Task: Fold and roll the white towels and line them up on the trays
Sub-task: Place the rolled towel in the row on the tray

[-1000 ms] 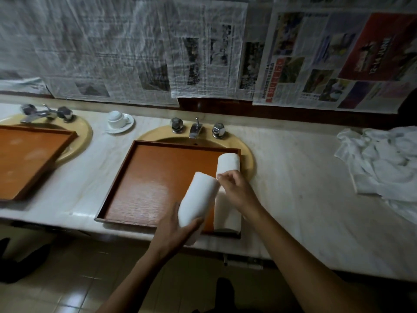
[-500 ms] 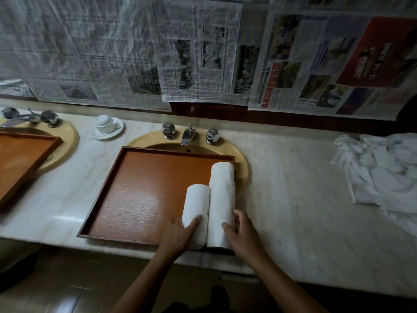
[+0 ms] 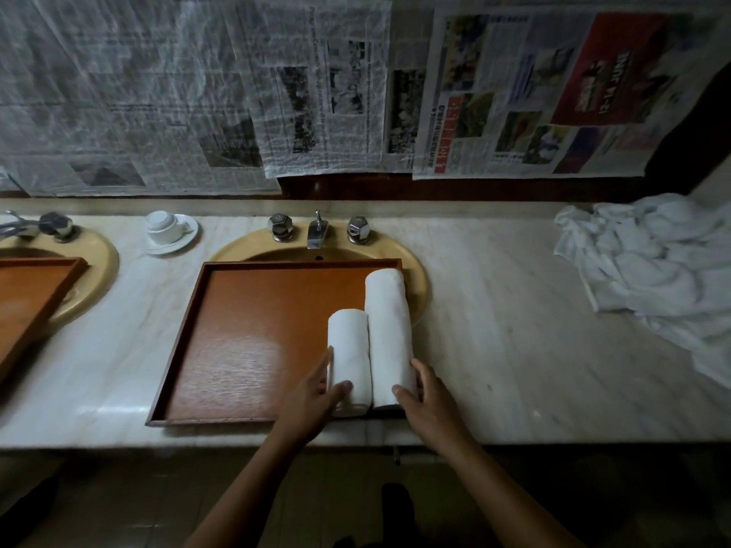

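Head-down view over a wooden tray (image 3: 245, 350), set across a yellow basin (image 3: 417, 278) in a pale marble counter (image 3: 494, 350); sheen of light on the tray's wood floor. Inside the tray, along its right wall, a long rolled towel (image 3: 389, 330), running from close to the tray's far edge to its near edge; touching that roll's left side, a short rolled towel (image 3: 348, 350), level with it at the tray's near edge and ending well short of the far edge.

Left hand (image 3: 312, 401) at the tray's near edge, clasping the near end of the short rolled towel, thumb on top, fingers laid along its left side; right hand (image 3: 427, 405) at the tray's near-right corner, clasping the near end of the long rolled towel, thumb on top, fingers along its right side; hands apart, one roll each, the two rolls side by side between them.

Well to the right of the tray, a loose pile of white towels (image 3: 652, 263), crumpled on the counter; just beyond the tray's far edge, a chrome tap (image 3: 317, 231) between two knobs; beyond the tray's far-left corner, a white cup on a saucer (image 3: 168, 229); well to the left of the tray, a second wooden tray (image 3: 27, 302), partly out of view; on the wall behind the tray, sheets of newspaper (image 3: 316, 92).
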Available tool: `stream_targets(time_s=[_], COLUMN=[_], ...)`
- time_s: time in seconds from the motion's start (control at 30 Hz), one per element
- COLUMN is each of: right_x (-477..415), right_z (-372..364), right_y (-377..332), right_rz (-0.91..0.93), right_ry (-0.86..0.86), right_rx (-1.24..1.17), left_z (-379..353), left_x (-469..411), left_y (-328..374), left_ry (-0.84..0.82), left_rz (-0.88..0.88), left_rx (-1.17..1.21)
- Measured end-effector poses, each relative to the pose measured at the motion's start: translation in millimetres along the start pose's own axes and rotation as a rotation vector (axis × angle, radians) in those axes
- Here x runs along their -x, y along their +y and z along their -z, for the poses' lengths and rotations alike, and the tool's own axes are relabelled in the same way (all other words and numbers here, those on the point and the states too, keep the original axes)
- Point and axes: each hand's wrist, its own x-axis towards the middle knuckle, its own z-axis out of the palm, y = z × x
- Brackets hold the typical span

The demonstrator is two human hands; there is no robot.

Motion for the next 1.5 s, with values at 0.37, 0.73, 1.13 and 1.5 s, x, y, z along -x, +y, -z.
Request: stream_targets(time_s=[0.37,0.73,1.13,1.5], right_x=[-37,-101,19,59], right_z=[-7,-31,-20,26], right_y=[-78,-102,-28,8], right_rz=[0.291,0.375,0.025,0.03], right_ry=[0.15,-0.072,0.137,0.137], right_rx=[0.335,0.912,0.193,0.017], left_z=[0,-20,10,7], left_x=[16,0,26,42], left_y=[-18,-35,-22,13], left_ry=[-0.008,0.1,0.001,0.156], left_rz=[-0.023,-0.029,-0.058,-0.143], left_rx=[-0.197,-0.371,-0.058,-0.096])
